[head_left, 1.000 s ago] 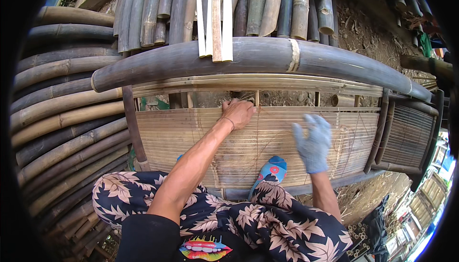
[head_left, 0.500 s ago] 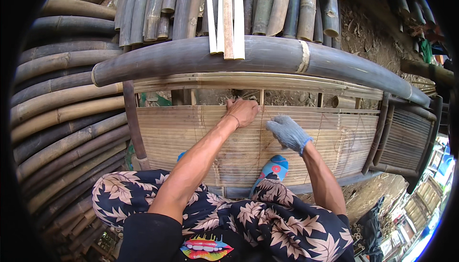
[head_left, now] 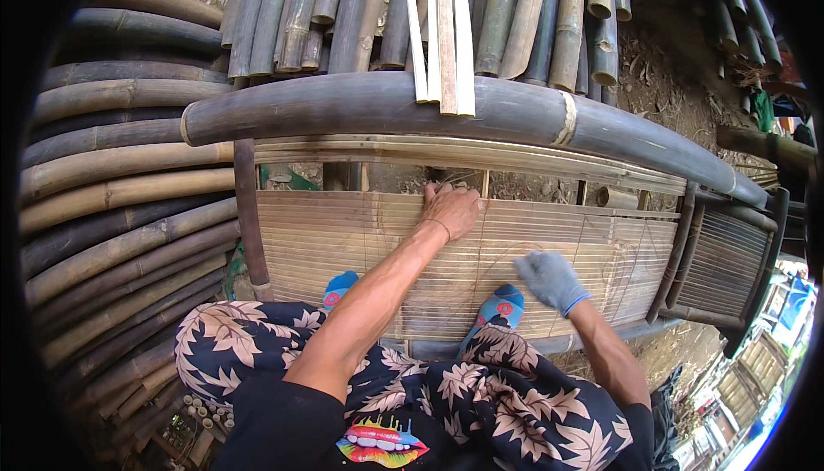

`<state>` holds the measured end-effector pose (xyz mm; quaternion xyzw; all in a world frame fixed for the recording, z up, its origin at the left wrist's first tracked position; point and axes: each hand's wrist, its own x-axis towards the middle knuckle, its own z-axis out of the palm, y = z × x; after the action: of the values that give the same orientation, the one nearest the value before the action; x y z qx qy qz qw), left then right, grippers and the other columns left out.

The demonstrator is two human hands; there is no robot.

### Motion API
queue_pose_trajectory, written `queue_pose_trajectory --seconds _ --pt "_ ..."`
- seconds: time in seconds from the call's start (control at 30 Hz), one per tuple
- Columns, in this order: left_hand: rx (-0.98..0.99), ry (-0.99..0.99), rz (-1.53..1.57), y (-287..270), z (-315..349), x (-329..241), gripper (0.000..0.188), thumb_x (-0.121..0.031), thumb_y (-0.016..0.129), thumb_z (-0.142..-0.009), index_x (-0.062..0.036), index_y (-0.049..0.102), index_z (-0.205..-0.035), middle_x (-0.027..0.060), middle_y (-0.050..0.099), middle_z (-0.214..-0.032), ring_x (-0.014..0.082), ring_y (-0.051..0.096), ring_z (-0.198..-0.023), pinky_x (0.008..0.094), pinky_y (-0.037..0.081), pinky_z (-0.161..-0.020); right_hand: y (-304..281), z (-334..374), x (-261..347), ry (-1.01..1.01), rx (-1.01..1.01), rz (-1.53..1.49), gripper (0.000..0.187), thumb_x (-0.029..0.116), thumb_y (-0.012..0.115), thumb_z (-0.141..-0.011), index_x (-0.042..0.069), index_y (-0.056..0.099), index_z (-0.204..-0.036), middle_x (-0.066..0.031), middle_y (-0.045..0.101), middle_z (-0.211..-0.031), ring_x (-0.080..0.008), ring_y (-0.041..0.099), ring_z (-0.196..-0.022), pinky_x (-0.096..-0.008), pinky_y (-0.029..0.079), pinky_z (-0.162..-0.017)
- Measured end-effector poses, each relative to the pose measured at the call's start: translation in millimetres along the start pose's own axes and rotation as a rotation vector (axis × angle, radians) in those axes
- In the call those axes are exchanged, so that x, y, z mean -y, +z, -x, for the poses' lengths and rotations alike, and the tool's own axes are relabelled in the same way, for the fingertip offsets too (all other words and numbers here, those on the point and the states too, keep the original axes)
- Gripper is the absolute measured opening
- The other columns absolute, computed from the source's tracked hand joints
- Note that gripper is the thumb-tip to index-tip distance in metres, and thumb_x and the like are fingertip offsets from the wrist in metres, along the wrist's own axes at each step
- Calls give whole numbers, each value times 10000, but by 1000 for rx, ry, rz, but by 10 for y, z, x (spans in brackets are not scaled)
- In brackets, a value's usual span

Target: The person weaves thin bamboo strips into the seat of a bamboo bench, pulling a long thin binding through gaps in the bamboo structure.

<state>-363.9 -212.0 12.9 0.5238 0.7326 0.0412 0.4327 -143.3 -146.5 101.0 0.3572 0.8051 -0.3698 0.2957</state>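
Before me lies a panel of thin, pale bamboo slats (head_left: 318,248), bound crosswise by thin dark cords. My bare left hand (head_left: 452,211) rests at the panel's far edge with its fingers curled over the top slat; the fingertips are partly hidden. To its right, my right hand (head_left: 549,280), in a grey-blue knitted glove, hovers over the slats. That hand is closed and slightly blurred, so whatever it pinches does not show clearly. A thin cord (head_left: 480,252) crosses the slats between the two hands.
A thick dark bamboo pole (head_left: 343,110) runs along the panel's far side, with loose pale strips (head_left: 446,59) lying across it. Stacked bamboo poles (head_left: 129,132) fill the left, and more lie beyond. My feet in blue socks (head_left: 502,306) stand on the slats.
My gloved right hand has moved right and slightly toward me, away from the left. My left hand stays at the slat edge. The whole view has shifted a little.
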Motion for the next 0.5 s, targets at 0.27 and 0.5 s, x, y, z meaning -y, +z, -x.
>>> queue_pose_trajectory --seconds 0.27,0.5 --pt "21 7 56 65 182 41 292 -333 433 -992 -166 668 -1034 89 676 -1081 324 547 -1095 553 246 -1028 144 302 -187 -195 -64 -439 251 213 478 -958 22 562 -820 -172 577 -733 -356 537 -663 -451 431 -612" --pt "-353 27 -171 -65 -36 -76 174 -230 574 -903 -124 682 -990 101 649 -960 320 570 -1055 499 363 -956 93 636 -490 341 -464 -1306 347 275 547 -962 0 625 -766 -124 661 -810 -200 611 -610 -331 506 -579"
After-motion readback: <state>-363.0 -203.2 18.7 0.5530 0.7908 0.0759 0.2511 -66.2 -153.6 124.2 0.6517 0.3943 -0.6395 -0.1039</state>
